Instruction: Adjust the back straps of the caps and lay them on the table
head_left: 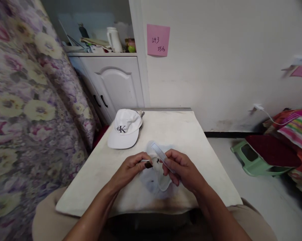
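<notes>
My right hand (179, 167) is closed around a flat, pale grey-blue strip (159, 151) with a lighter border, which slants up to the left. Facing it, my left hand (132, 169) is pinched shut. A dark brown patch shows at its thumb tip, and a pale edge lies by the fingers; what it grips is not clear. Beneath both hands a thin, light blue cloth-like piece (153, 184) lies on the table, with a whitish curved edge and small dark marks. Farther back on the left sits a white cap (127, 122) with black letters, its brim toward me.
The table (176, 125) has a cream cover and meets the wall. A floral curtain (40, 83) hangs on the left, beside a white cabinet (118, 77) bearing a white jug (115, 40) and other items. At right stands a green stool (246, 160) with a dark red top.
</notes>
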The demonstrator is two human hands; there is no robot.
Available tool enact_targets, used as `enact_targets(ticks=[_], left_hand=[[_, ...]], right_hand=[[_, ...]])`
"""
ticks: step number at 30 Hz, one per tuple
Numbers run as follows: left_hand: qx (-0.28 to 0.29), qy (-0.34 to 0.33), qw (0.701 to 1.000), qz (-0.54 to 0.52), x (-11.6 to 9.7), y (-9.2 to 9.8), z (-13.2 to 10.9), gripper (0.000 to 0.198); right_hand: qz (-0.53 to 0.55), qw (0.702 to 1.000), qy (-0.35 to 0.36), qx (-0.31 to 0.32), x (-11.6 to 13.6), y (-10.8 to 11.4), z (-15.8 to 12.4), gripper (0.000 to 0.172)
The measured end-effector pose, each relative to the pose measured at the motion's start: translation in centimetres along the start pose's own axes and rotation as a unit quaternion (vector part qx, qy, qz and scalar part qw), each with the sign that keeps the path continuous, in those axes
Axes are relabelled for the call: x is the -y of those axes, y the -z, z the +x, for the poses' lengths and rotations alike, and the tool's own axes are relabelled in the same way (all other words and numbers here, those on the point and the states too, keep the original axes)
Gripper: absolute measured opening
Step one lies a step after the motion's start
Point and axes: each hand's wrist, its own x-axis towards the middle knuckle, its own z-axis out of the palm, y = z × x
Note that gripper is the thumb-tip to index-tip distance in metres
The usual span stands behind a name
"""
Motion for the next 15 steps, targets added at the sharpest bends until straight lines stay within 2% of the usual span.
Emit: enact_targets(ticks=[3, 7, 12, 15], left_hand=[[0.003, 0.005, 1.000, -0.022, 0.5, 0.9, 0.1, 0.021], [0.006, 0.002, 1.000, -0.006, 1.1, 1.1, 0.2, 0.018], [-0.004, -0.063, 0.996, 0.058, 0.7, 0.9, 0.0, 0.019], [-0.002, -0.091, 0.993, 0.080, 0.6, 0.8, 0.0, 0.025]], right_hand=[[-0.013, 1.000, -0.016, -0.003, 0.1, -0.1, 0.0, 0.019], [-0.123, 0.991, 0.009, -0.047, 0.4, -0.3, 0.0, 0.020], [-0.189, 0.975, 0.070, -0.093, 1.2, -1.2, -0.8, 0.006], [-0.176, 0.976, 0.089, -0.094, 1.5, -1.7, -1.3, 0.010]])
